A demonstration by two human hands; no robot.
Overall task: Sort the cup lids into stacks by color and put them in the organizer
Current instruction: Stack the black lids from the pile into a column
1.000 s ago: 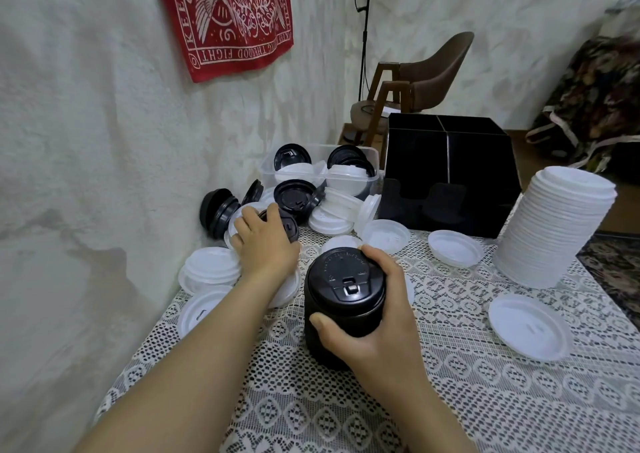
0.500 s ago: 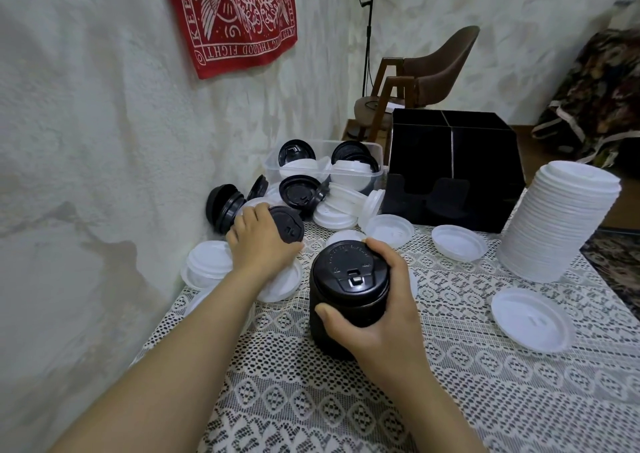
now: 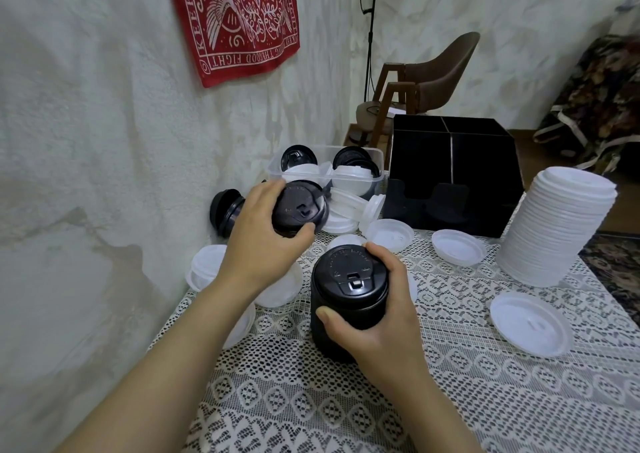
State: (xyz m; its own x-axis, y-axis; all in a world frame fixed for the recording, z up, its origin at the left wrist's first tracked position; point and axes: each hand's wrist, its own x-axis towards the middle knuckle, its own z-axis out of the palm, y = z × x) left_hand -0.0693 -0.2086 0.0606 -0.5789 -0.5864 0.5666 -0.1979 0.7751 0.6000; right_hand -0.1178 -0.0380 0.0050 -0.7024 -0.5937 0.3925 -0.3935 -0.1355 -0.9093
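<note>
My right hand (image 3: 375, 317) grips a stack of black lids (image 3: 346, 300) standing upright on the lace tablecloth. My left hand (image 3: 263, 241) holds one black lid (image 3: 299, 208) lifted and tilted above the pile of mixed lids, up and to the left of the stack. A tall stack of white lids (image 3: 561, 234) stands at the right. The black organizer (image 3: 453, 175) sits at the back of the table, its front slots showing nothing inside. Loose white lids (image 3: 457, 246) lie flat around the stack, and more black lids (image 3: 225, 210) lean by the wall.
A clear plastic tub (image 3: 325, 172) holding black and white lids sits left of the organizer. The wall runs along the table's left side. A single white lid (image 3: 530, 324) lies at the right front. A chair (image 3: 433, 82) stands beyond the table.
My left hand has picked a black lid out of the pile and raised it toward the right. My right hand stays on the black stack.
</note>
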